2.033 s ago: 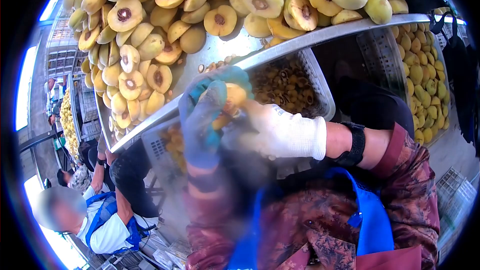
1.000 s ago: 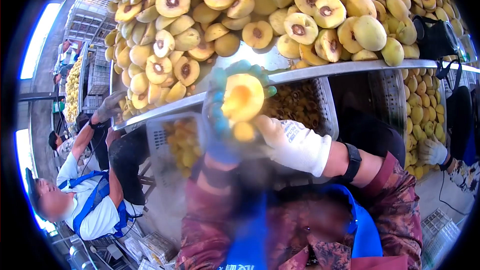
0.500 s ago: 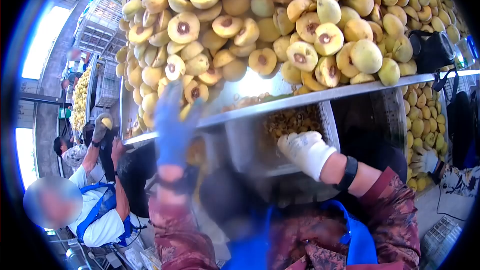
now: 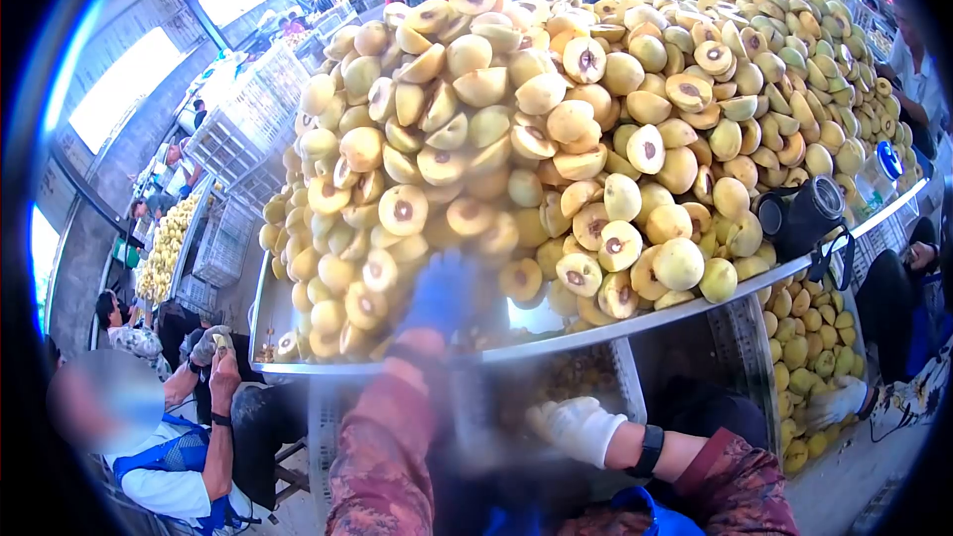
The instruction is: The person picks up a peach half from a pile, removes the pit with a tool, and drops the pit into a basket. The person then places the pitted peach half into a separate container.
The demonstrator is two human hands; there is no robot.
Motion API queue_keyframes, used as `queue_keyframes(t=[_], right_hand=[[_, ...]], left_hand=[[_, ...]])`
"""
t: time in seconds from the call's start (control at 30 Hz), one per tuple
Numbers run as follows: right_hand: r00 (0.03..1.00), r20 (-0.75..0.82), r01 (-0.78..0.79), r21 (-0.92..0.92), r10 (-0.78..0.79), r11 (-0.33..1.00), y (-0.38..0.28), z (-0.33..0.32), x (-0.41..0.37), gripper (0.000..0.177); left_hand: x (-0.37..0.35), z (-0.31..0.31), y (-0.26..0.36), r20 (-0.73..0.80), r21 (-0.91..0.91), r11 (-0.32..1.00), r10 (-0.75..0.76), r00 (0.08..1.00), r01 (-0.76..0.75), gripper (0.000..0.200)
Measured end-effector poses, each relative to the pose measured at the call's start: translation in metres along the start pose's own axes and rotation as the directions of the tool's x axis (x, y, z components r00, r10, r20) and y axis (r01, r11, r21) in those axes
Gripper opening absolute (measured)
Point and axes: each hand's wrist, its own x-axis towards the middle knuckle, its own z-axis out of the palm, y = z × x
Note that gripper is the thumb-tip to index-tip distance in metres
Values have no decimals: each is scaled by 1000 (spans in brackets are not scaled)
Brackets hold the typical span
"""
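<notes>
My left hand [image 4: 443, 290], in a blue glove, reaches over the table's metal rim [image 4: 556, 341] to the near side of a big heap of yellow peach halves [image 4: 404, 209]. Motion smears its fingers, and whether they touch a peach half cannot be made out. Many halves still show brown pits or pit hollows. My right hand [image 4: 579, 432], in a white glove, is low in front of the rim beside a crate [image 4: 627, 377] that holds brownish scraps. Its fingers are curled closed; their tips are blurred and anything inside them is hidden.
A black cylindrical object [image 4: 816, 206] with a strap lies on the table's right side. Below it stands a crate of peaches [image 4: 794, 347], with a co-worker's gloved hand [image 4: 836, 402] at it. Another person [image 4: 179, 467] sits at left. Stacked crates [image 4: 253, 89] stand behind.
My left hand has moved right and farther in along the heap's near side. The view has tilted up, showing more of the heap. My right hand stays low near the scrap crate.
</notes>
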Motion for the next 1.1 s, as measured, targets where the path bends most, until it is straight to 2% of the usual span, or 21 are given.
queue_keyframes(t=[0.07,0.17,0.2,0.27,0.3,0.33,0.37,0.4,0.43,0.47,0.53,0.63,0.7,0.73,0.83,0.9,1.0,1.03,1.1], right_hand=[[954,-266,124,-62,-136,990,9,22,-2,11],[930,-324,156,-72,-171,985,10,18,-5,14],[952,-274,113,-105,-138,988,9,20,-5,16],[947,-287,133,-58,-144,989,9,11,-4,15],[948,-295,118,-36,-123,992,9,7,-3,14],[949,-301,101,-9,-99,995,8,5,-3,14],[961,-268,91,84,-65,992,12,3,-1,17],[972,-236,43,155,-5,987,12,3,1,24],[976,-207,-11,242,62,970,13,-1,4,26],[977,-173,-62,318,122,946,13,-7,8,29],[967,-186,-80,431,176,899,15,-13,12,31],[938,-249,-60,570,242,819,8,-29,15,35],[903,-338,9,631,264,776,8,-24,21,42],[904,-316,-25,632,287,774,7,-23,22,41],[918,-222,-123,628,329,768,2,-23,26,43],[939,-111,-193,615,326,765,-1,-19,27,43],[946,-150,-132,633,288,762,-2,-8,27,43],[954,-143,-121,617,263,777,-1,-9,26,43],[949,-98,-174,628,299,759,-1,-21,23,43]], left_hand=[[2,29,-16,-165,16,994,113,980,-112,50],[6,15,-14,27,-27,996,88,996,-87,51],[4,5,-9,94,-71,997,49,994,-42,56],[-1,29,-23,-41,-258,964,55,998,-63,60],[-4,42,-30,-103,-360,932,2,995,-39,64],[-16,31,-23,-143,-592,805,-66,988,-32,57],[-20,38,-31,5,-853,514,-159,987,87,52],[-25,45,-39,172,-969,143,-195,966,202,48],[-37,26,-26,133,-978,119,-264,955,169,40],[-47,25,-25,228,-968,-161,-253,940,192,40],[-66,14,-13,194,-901,-419,-154,969,114,41],[-87,-10,28,114,-821,-570,-195,974,-18,43],[-95,-10,46,109,-785,-617,-229,967,-58,42],[-97,-7,56,104,-766,-638,-247,963,-80,42],[-97,8,85,-68,-970,-178,-444,894,-162,37],[-99,1,92,0,-950,-278,-451,892,-140,41],[-101,9,92,65,-931,-358,-343,937,-66,55],[-97,15,92,47,-910,-405,-323,945,-93,57],[-93,21,93,81,-875,-469,-392,916,-123,51]])
